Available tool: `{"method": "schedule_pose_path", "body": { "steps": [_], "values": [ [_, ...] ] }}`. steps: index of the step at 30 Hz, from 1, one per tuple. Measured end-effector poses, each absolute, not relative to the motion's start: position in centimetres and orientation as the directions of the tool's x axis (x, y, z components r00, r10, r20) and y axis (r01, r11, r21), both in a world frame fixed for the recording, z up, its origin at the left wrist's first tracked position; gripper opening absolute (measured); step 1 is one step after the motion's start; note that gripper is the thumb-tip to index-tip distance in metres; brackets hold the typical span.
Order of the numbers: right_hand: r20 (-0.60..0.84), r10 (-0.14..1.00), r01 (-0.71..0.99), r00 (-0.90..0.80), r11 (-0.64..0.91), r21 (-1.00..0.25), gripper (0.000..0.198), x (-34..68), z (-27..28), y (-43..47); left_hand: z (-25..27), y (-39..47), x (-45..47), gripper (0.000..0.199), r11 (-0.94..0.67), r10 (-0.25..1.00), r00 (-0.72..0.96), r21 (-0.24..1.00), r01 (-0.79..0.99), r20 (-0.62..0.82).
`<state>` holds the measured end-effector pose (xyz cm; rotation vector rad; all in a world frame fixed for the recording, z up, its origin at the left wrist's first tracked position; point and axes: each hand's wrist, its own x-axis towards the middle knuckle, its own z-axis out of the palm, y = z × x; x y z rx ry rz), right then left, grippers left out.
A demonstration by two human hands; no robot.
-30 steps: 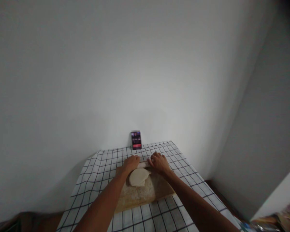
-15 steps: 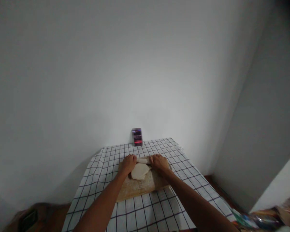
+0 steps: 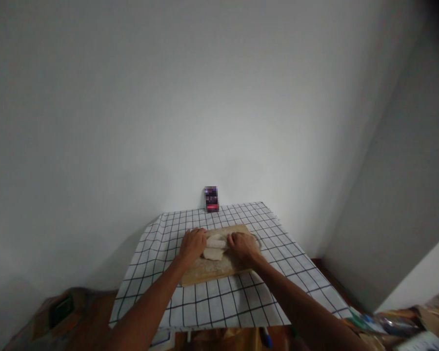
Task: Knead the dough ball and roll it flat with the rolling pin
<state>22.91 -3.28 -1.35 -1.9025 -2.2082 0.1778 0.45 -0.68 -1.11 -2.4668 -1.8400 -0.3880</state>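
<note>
A pale rolling pin (image 3: 216,243) lies crosswise over a flat piece of white dough (image 3: 213,254). My left hand (image 3: 193,243) is closed over the pin's left end, and my right hand (image 3: 243,244) grips its right end; both ends are hidden under the fingers. Dough shows on the near side of the pin and a little beyond it. Beneath is a wooden board (image 3: 205,277), dusted with flour.
A white tablecloth (image 3: 205,312) with dark grid lines covers the table. At the back, a pixelated dark upright object (image 3: 211,199) leans on the white wall (image 3: 219,97). Cardboard boxes (image 3: 60,312) sit low on the left; assorted packages (image 3: 395,324) lie low at the right.
The pin has come nearer to me across the dough, with both hands on it. More dough now shows beyond it and less on the near side. The camera view has tipped slightly down.
</note>
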Motion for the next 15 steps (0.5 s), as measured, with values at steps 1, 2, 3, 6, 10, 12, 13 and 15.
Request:
{"method": "schedule_pose_path", "body": {
  "steps": [1,2,3,6,10,12,13,15],
  "values": [
    [0.092,0.987,0.961,-0.133,0.151,-0.231,0.058,22.9,-1.3,-3.3,-1.1,-0.7,0.6,0.040,-0.312,0.933,0.286,0.095,0.945,0.217],
    [0.102,0.987,0.962,-0.128,0.148,-0.228,0.059,23.0,-1.3,-3.2,-1.1,-0.7,0.8,0.041,-0.322,0.931,0.300,0.082,0.943,0.205],
    [0.113,0.985,0.963,-0.126,0.149,-0.223,0.060,23.0,-1.3,-3.1,-1.2,-0.6,1.0,0.042,-0.328,0.931,0.309,0.077,0.941,0.195],
    [0.141,0.976,0.960,-0.166,0.192,-0.203,0.054,23.2,-1.6,-2.3,-1.7,-0.5,1.5,0.041,-0.296,0.941,0.275,0.085,0.952,0.195],
    [0.187,0.959,0.950,-0.211,0.246,-0.190,0.039,23.5,-2.1,-0.5,-2.2,0.1,1.8,0.039,-0.220,0.959,0.196,0.101,0.970,0.206],
    [0.174,0.957,0.945,-0.233,0.265,-0.193,0.038,23.6,-2.2,0.7,-2.1,0.8,1.9,0.039,-0.193,0.972,0.174,0.114,0.975,0.159],
    [0.159,0.956,0.941,-0.246,0.275,-0.198,0.038,23.6,-2.2,1.3,-1.9,1.2,1.9,0.040,-0.171,0.979,0.155,0.119,0.978,0.132],
    [0.139,0.954,0.934,-0.266,0.291,-0.207,0.039,23.6,-2.3,2.3,-1.7,1.8,2.1,0.042,-0.131,0.988,0.120,0.122,0.984,0.097]
  ]
}}
